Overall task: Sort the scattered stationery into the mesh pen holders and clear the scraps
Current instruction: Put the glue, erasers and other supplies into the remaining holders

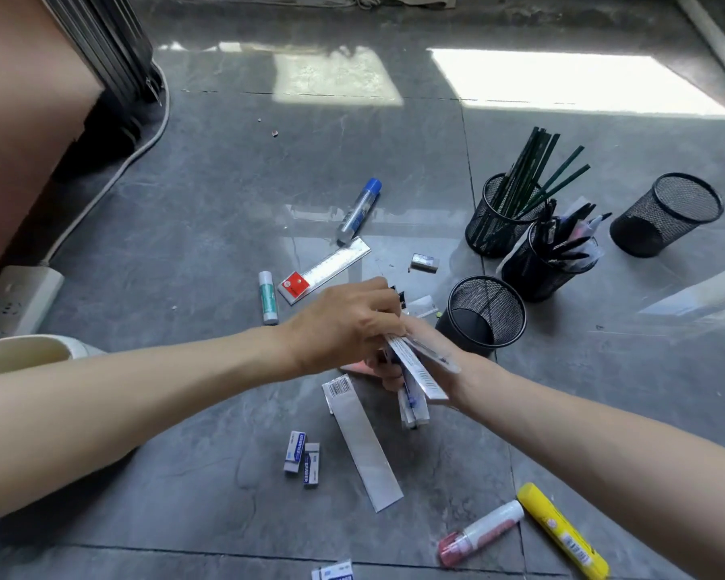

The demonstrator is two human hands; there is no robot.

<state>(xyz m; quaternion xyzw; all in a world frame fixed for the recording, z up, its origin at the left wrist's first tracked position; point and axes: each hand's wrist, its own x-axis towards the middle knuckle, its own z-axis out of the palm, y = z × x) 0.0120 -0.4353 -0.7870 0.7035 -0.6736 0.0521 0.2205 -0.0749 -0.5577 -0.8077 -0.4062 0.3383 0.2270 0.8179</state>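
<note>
1. Nearest edge: a white eraser pack [332, 572] is cut by the frame. A yellow glue tube [562, 532] and a red-capped white bottle [480, 533] lie on the glossy grey floor tiles [185, 475].
2. Two boxed erasers [302, 458] lie side by side, just left of a flat clear sleeve with a barcode [361, 441]. Bare tile lies open to their left.
3. My right hand [432, 362] is closed on a bundle of slim packaged pens [415, 376], their ends fanning down toward me.
4. My left hand [344, 328] crosses over and pinches the bundle's upper end, fingers curled shut.
5. Beyond the hands: one green-labelled glue stick [268, 298], one metal ruler in a red-tagged sleeve [325, 272], one blue-capped glue stick [359, 211], one small silver sharpener [424, 262].
6. Four round black mesh holders stand to the right: an empty holder [484, 313] nearest, a pen holder [549, 261], a pencil holder [503, 215] with dark green pencils, and a far empty holder [666, 213] apart.
</note>
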